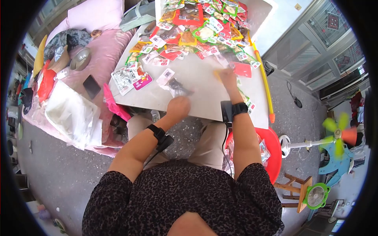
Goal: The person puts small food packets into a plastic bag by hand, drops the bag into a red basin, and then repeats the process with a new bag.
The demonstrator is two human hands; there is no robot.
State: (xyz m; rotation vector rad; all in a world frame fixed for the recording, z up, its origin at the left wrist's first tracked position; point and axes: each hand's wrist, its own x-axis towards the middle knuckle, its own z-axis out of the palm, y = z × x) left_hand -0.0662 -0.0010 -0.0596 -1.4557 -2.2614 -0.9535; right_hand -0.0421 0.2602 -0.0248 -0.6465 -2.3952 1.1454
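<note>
My left hand (179,107) is closed at the table's near edge, on the lower end of a clear packet with dark contents (176,85). A white label (166,75) lies at the packet's upper end. Further right, my right hand (227,78) is over the white table (202,92), blurred by motion, with a small yellowish blur at its fingertips. Close to it lies a red packet (241,69). Beyond both hands, many colourful small packets (204,33) are heaped at the table's far side.
Silver and pink pouches (130,78) lie at the table's left. A yellow pole (264,80) runs along the right edge. Below it stands a red basin (275,153) with packets. A pink bed (106,47) is left; a spinning fan (338,133) stands right.
</note>
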